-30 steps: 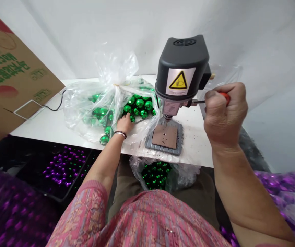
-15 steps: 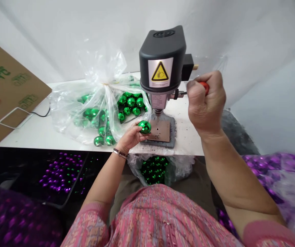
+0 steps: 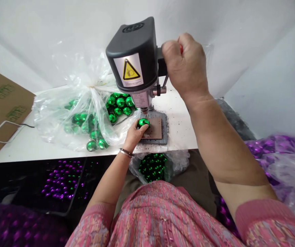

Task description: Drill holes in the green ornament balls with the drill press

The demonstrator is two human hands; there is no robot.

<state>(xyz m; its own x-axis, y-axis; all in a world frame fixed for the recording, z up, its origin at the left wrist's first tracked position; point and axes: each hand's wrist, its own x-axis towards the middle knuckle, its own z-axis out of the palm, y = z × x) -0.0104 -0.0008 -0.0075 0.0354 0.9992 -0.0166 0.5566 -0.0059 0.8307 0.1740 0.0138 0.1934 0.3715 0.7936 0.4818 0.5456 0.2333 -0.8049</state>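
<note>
A small black bench drill (image 3: 133,58) stands on a white table (image 3: 21,144). My left hand (image 3: 134,132) pinches a shiny green ball (image 3: 143,122) and holds it on the drill's base plate (image 3: 160,128), right under the bit. My right hand (image 3: 186,68) is closed round the drill's red-tipped lever (image 3: 181,49), beside the drill head. A clear plastic bag (image 3: 85,109) with several green balls lies just left of the drill.
Another bag of green balls (image 3: 154,166) hangs below the table's front edge, over my lap. A black tray of purple balls (image 3: 60,178) sits low at left, a purple-filled bag (image 3: 278,154) at right. A cardboard box (image 3: 0,106) leans at the far left.
My left hand took a green ball out of the bag and brought it under the drill bit. My right hand swung the lever from beside the drill toward the head.
</note>
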